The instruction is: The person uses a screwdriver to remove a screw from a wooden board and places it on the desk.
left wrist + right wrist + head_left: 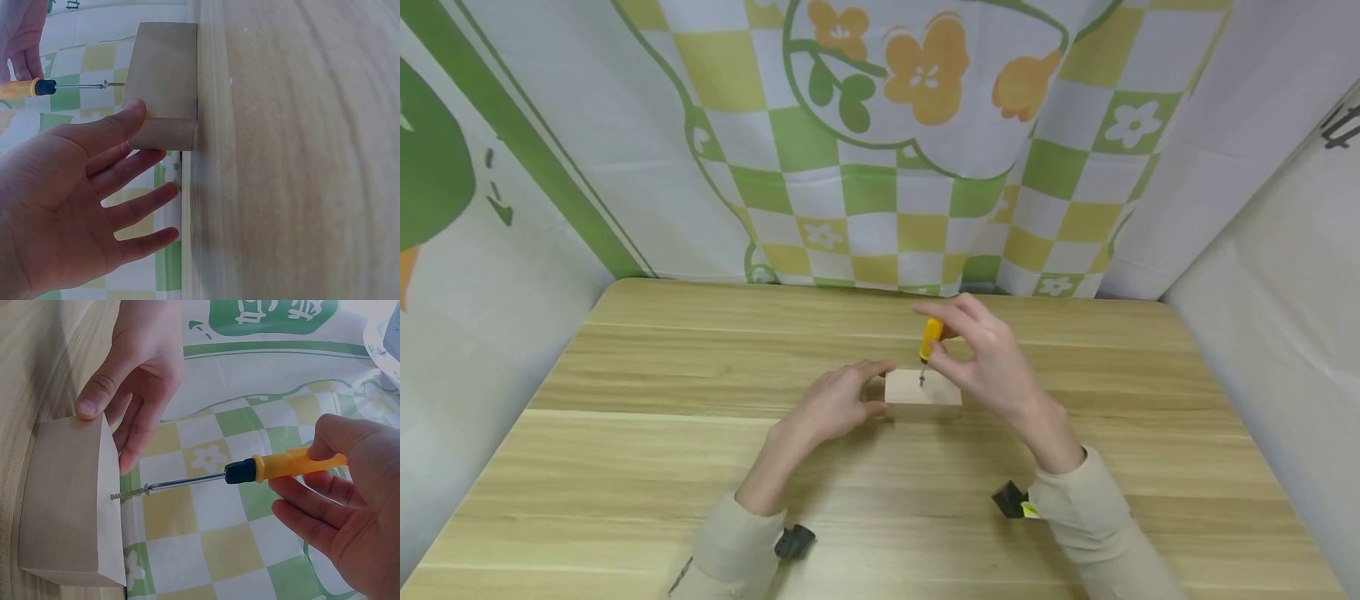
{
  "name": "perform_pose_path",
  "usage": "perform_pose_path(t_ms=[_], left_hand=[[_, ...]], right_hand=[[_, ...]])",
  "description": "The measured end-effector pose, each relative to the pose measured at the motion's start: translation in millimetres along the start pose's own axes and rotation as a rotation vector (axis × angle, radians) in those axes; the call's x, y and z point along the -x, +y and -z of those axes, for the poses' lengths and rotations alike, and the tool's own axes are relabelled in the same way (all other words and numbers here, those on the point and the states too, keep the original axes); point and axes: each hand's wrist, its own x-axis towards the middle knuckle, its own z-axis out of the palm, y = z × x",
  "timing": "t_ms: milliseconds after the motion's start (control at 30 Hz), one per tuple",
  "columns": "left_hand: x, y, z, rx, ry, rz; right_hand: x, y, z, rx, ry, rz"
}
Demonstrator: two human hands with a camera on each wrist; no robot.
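While the left hand [831,406] pinches the wooden block [923,398] (the table [625,467] beneath it) by its left end, the right hand [996,358] grips the screwdriver [297,465] above it; the screw [130,492], standing proud of the block's top, might tip if pushed off-axis.

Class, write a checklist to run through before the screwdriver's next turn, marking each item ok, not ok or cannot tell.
1. Wooden block rests flat on the table: ok.
2. Left hand holds one end of the block: ok.
3. Right hand grips the screwdriver by its handle: ok.
4. Screwdriver meets the head of the screw: ok, they appear to touch.
5. Screw sunk flush: not ok, threads show.
6. Screw biting firmly: cannot tell.
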Motion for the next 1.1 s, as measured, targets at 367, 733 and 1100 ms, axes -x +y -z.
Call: perform_pose_path(t_ms=[367, 733, 1100], left_hand=[[-0.2, 0.7, 0.8, 0.003, 0.007, -0.011], [0.8, -0.3, -0.3, 0.003, 0.010, -0.016], [0.1, 0.1, 0.6, -0.007, 0.009, -0.011]], right_hand=[[2, 4, 0.8, -0.033, -0.022, -0.015], [1, 4, -9.7, -0.077, 0.058, -0.022], [1, 5, -15.3, -0.154, 0.151, -0.021]])
